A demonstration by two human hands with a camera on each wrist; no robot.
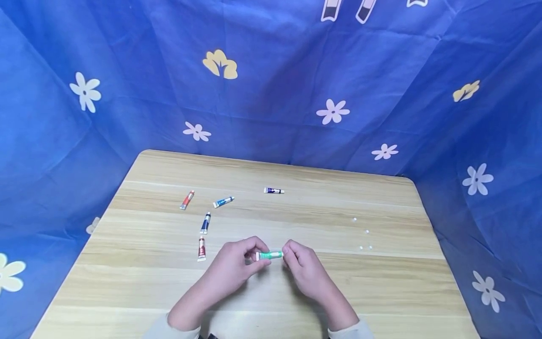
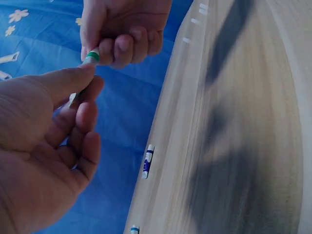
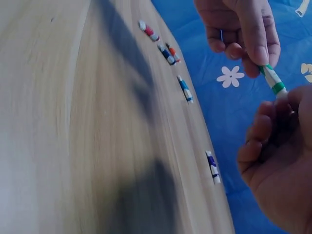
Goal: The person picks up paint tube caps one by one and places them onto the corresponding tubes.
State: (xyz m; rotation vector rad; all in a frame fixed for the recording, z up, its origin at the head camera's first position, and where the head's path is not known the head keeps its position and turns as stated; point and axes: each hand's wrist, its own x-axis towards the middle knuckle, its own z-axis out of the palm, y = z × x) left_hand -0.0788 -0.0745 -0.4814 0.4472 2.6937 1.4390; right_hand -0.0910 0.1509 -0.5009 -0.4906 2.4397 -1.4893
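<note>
A small green paint tube (image 1: 269,255) is held level above the near middle of the wooden table. My left hand (image 1: 237,260) pinches its flat crimped end between thumb and fingers. At the other end, my right hand (image 1: 306,269) grips the tube's white cap (image 3: 282,94), mostly hidden by the fingertips. In the left wrist view, a green band (image 2: 92,55) shows between the two hands, with the right fingers curled. Closest to the left hand on the table lies a dark red tube (image 1: 201,248).
Farther back at the left lie a dark blue tube (image 1: 205,223), a light blue tube (image 1: 223,202) and an orange-red tube (image 1: 187,200). A purple tube (image 1: 274,190) is near the back edge. Several small white pieces, one of them a white piece (image 1: 367,231), dot the table's right side.
</note>
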